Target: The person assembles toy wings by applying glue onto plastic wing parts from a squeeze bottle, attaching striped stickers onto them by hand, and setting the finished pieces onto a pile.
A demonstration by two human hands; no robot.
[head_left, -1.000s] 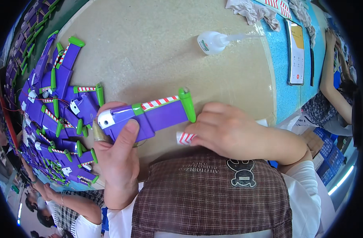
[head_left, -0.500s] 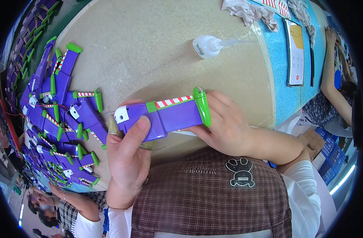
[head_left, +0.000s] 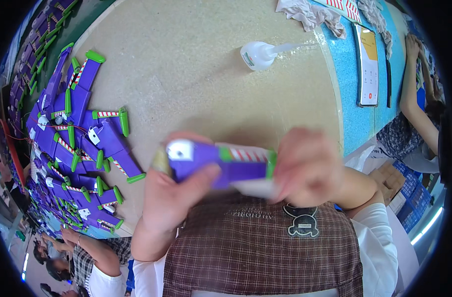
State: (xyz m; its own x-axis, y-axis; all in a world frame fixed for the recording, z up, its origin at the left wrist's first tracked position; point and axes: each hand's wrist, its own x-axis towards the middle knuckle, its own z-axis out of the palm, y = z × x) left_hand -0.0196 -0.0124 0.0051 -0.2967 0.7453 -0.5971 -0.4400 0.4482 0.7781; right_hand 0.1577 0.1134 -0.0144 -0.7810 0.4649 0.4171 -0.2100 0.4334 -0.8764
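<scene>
My left hand (head_left: pixel 169 198) is closed round the near end of a purple toy wing (head_left: pixel 243 171), its thumb across the top face. A yellowish cover sits on one of its fingers. The wing has a white end with a dark hole, a red-and-white striped band and green trim. My right hand (head_left: pixel 307 168), smeared by motion, is curled at the wing's green end and partly hides it. From its fingers a thin white piece (head_left: pixel 258 188) runs under the wing; cloth or paper, I cannot tell.
Many similar purple wings (head_left: pixel 80 106) lie heaped at the left of the table (head_left: pixel 186 64). A white squeeze bottle (head_left: pixel 258 55) stands farther off. To the right are a phone (head_left: pixel 367 64) on a blue mat (head_left: pixel 349 99) and crumpled cloths (head_left: pixel 310 17). Other people sit at both sides.
Both hands and the wing have shifted right and toward me. My right hand now covers most of the green end, and more of the white piece shows below the wing.
</scene>
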